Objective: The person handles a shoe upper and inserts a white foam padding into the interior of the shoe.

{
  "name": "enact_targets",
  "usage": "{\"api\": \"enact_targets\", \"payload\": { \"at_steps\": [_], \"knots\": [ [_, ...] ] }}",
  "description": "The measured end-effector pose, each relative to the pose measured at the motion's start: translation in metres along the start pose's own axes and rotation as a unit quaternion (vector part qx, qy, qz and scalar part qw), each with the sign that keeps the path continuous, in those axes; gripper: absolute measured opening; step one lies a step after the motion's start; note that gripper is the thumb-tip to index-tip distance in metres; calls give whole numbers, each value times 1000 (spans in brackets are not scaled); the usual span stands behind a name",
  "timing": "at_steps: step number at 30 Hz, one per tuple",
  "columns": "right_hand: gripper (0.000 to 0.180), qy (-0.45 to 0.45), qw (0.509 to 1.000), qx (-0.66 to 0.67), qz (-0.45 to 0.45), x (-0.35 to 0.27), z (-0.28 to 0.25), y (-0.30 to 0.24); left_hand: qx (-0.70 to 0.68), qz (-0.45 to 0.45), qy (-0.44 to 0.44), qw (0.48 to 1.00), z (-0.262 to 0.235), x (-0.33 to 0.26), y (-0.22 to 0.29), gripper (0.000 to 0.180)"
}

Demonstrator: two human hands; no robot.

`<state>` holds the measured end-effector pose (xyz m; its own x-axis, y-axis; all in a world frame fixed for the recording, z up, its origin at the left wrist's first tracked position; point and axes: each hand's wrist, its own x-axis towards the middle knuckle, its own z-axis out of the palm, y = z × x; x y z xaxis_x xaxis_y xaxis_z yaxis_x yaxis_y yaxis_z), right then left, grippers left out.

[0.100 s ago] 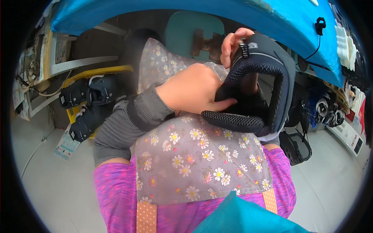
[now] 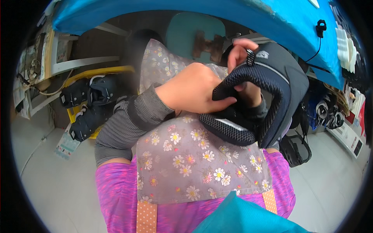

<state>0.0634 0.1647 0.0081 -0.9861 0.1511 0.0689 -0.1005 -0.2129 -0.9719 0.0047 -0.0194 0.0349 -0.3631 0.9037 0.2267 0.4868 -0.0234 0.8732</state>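
A black padded boot upper [image 2: 285, 73] with a mesh lining leans over my lap at the right, its wide opening facing me. My left hand [image 2: 194, 87] closes on the near-left edge of its lining, the thumb lying inside the opening. From the right, my right hand [image 2: 248, 91] passes behind and through the boot; its wrist and dark cuff show in the opening. The right fingers curl round the far rim beside a small striped webbing loop [image 2: 251, 57]. Part of the right hand is hidden by the lining.
A flowered grey apron [image 2: 186, 155] covers my lap. Several black boots [image 2: 101, 90] sit in a yellow crate [image 2: 116, 70] at the left. A blue-covered table [image 2: 163, 9] spans the far side, with a green stool [image 2: 182, 29] beneath. A black frame [image 2: 295, 149] lies at the right.
The boot upper has tipped and shifted slightly right and toward me, showing more of its outer side. My right fingers have curled in, and more of that wrist shows. The left hand has barely moved.
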Motion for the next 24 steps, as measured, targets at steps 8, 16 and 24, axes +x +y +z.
{"api": "enact_targets", "payload": {
  "at_steps": [8, 16, 24],
  "knots": [
    [30, -138, 928, 341, 64, -2, 7, -4, 53, 118, 14, 992, 2, 27, 22, 34],
    [36, -52, 992, 63, -100, 7, -50, -40, 88, -77, 13, 993, -8, 25, 18, 51],
    [40, -188, 913, 361, -21, -1, 9, 2, 8, 117, -44, 992, 1, 28, 40, 51]
  ]
}}
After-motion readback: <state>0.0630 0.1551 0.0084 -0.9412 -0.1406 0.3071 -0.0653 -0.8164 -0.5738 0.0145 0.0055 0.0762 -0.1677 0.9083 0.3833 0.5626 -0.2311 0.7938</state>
